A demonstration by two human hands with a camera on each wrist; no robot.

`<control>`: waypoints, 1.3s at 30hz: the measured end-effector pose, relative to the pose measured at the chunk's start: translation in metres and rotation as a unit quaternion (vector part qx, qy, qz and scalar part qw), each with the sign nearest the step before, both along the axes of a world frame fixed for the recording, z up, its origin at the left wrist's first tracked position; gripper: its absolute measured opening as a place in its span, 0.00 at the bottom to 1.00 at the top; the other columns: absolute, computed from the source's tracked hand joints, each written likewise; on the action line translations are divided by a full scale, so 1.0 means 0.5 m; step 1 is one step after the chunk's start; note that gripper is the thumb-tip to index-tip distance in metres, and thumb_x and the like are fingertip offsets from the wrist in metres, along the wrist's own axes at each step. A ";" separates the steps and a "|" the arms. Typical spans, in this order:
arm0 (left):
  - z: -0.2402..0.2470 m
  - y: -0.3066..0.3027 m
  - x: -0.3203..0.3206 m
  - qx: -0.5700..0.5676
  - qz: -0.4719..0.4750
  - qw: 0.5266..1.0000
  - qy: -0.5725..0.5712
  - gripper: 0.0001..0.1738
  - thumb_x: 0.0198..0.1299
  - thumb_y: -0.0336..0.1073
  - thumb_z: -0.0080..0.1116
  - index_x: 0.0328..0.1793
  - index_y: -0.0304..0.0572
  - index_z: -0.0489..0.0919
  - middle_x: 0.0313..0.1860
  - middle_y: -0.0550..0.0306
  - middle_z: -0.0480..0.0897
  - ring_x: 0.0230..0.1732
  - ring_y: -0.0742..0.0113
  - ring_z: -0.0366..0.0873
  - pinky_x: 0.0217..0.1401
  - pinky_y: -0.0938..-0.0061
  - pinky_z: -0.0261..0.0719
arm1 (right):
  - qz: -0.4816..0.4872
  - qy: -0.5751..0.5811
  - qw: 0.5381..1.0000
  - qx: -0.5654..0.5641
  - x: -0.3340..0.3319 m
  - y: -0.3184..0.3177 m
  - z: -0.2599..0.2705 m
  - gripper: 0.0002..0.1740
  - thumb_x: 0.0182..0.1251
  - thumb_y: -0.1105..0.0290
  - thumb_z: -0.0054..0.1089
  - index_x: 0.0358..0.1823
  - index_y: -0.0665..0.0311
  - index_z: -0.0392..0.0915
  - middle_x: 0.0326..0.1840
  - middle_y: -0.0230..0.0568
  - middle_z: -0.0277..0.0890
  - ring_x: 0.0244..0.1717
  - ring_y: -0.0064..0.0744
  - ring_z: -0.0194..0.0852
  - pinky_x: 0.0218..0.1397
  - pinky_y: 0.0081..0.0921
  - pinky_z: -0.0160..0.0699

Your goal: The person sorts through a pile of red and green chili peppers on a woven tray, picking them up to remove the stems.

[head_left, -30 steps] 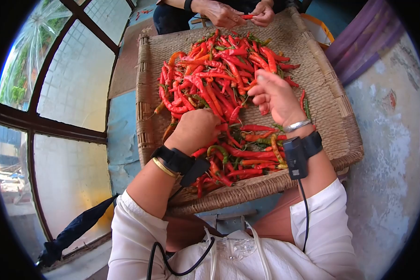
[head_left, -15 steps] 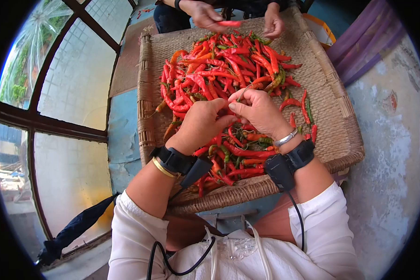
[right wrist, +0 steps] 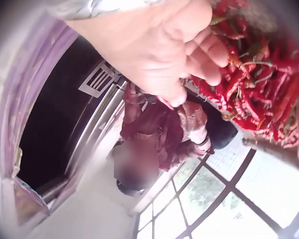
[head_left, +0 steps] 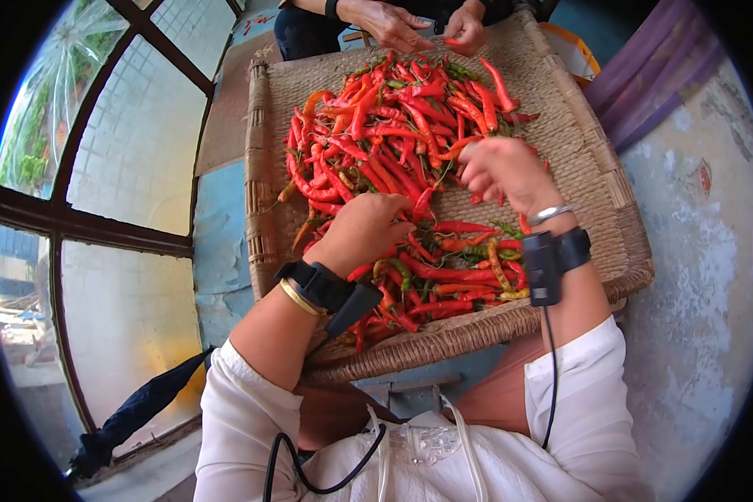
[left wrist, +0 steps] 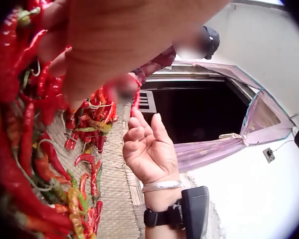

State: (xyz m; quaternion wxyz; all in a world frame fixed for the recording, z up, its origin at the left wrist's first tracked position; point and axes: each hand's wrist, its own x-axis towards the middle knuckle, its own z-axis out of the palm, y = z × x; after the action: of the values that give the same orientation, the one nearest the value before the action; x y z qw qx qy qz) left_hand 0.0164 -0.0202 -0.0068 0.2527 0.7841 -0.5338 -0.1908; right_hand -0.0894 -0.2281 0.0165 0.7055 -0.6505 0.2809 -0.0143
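A heap of red chili peppers, some orange or green, lies on a shallow woven tray. My left hand hovers over the near part of the heap with its fingers bent. In the left wrist view its fingertips overlap the red chilies; I cannot tell whether it holds one. My right hand, blurred, is over the heap's right side. The left wrist view shows that right hand with thumb apart from loosely bent fingers and a bare palm. A red chili shows just beyond its fingertips.
Across the tray, another person's hands work at a small red chili. More chilies lie near the front rim. A window stands at left, a wall and purple curtain at right.
My hands met over the heap half a second ago, a thin stem showing at the right fingers. They are now apart; the right has swung away rightward. A chili newly shows upright at the heap's far right.
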 end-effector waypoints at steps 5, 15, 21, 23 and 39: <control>-0.007 -0.013 -0.006 0.023 -0.003 0.998 0.061 0.18 0.50 0.37 0.59 0.44 0.34 0.74 0.34 0.42 0.80 0.40 0.46 0.76 0.42 0.60 0.73 | 0.218 0.192 0.935 -0.202 0.020 0.072 -0.036 0.14 0.59 0.61 0.56 0.31 0.67 0.76 0.16 0.30 0.70 0.15 0.17 0.67 0.15 0.16 0.66; -0.018 -0.024 -0.012 -0.062 0.033 0.992 0.103 0.12 0.49 0.35 0.60 0.37 0.34 0.76 0.28 0.43 0.79 0.33 0.47 0.78 0.34 0.63 0.74 | 0.116 0.056 0.991 -0.048 0.021 0.102 -0.051 0.10 0.60 0.64 0.55 0.34 0.64 0.75 0.21 0.29 0.71 0.17 0.16 0.68 0.16 0.14 0.67; 0.001 -0.025 -0.013 -0.072 0.060 0.983 0.160 0.10 0.49 0.33 0.60 0.37 0.37 0.78 0.27 0.47 0.80 0.31 0.51 0.78 0.32 0.66 0.75 | 0.095 0.022 0.995 -0.018 0.019 0.056 -0.018 0.07 0.62 0.68 0.54 0.35 0.63 0.75 0.23 0.29 0.73 0.16 0.13 0.67 0.16 0.12 0.68; -0.009 -0.024 -0.002 -0.075 0.060 0.984 0.150 0.10 0.49 0.33 0.60 0.38 0.38 0.78 0.30 0.48 0.80 0.32 0.52 0.78 0.33 0.66 0.75 | 0.012 -0.055 0.998 0.025 0.016 0.032 -0.005 0.08 0.62 0.67 0.55 0.36 0.65 0.74 0.23 0.29 0.73 0.17 0.14 0.67 0.16 0.14 0.68; -0.025 -0.017 0.025 0.029 0.052 0.972 -0.229 0.18 0.51 0.33 0.53 0.50 0.43 0.74 0.51 0.57 0.73 0.39 0.57 0.78 0.35 0.66 0.78 | 0.201 0.125 0.951 -0.199 0.024 0.083 -0.112 0.17 0.57 0.64 0.59 0.39 0.73 0.75 0.29 0.41 0.77 0.27 0.26 0.75 0.28 0.24 0.73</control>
State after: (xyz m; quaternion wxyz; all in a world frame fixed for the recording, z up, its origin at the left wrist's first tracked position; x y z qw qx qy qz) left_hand 0.0288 -0.0286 -0.0194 0.1108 0.8406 -0.5301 -0.0077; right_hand -0.0777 -0.1865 -0.0393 0.5093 -0.8173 0.2217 0.1537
